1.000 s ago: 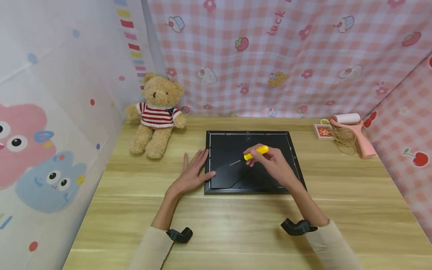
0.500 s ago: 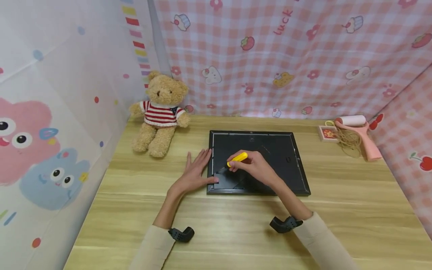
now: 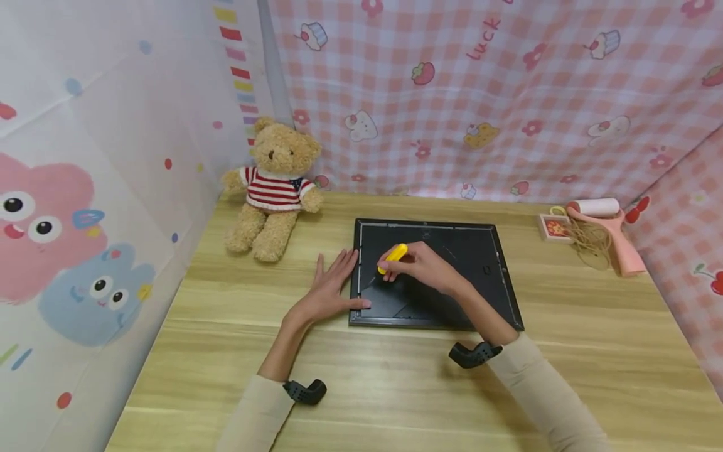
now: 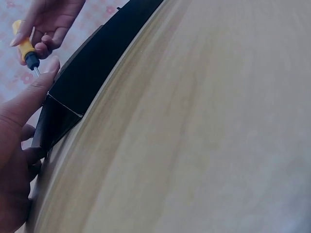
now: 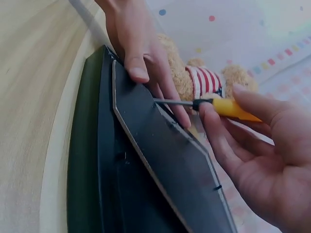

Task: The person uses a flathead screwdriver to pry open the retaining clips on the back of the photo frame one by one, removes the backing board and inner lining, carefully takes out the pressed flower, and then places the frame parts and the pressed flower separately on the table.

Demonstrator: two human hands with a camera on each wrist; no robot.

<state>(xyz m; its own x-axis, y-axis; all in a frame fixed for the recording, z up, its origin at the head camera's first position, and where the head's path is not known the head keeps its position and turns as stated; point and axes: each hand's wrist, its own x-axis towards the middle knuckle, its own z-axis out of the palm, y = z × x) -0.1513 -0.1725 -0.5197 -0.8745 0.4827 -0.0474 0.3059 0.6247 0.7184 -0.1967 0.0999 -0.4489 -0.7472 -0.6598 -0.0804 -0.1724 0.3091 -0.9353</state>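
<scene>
A black picture frame lies back side up on the table, with a flat stand leg on its back seen in the right wrist view. My left hand rests along the frame's left edge, fingers spread and straight, thumb over the lower left corner. My right hand pinches a screwdriver by its yellow handle between thumb and fingers. In the right wrist view the metal shaft reaches the frame's inner edge, close to the left hand's fingers. Whether the tip touches a metal tab there, I cannot tell.
A teddy bear in a striped sweater sits at the back left of the wooden table. At the back right lie a pink-handled roller, a bundle of twine and a small box. Patterned cloths hang behind and beside.
My right hand has moved left with the screwdriver, from over the middle of the frame to its left edge, and the handle stands steeper. The left thumb has slid slightly toward the near corner.
</scene>
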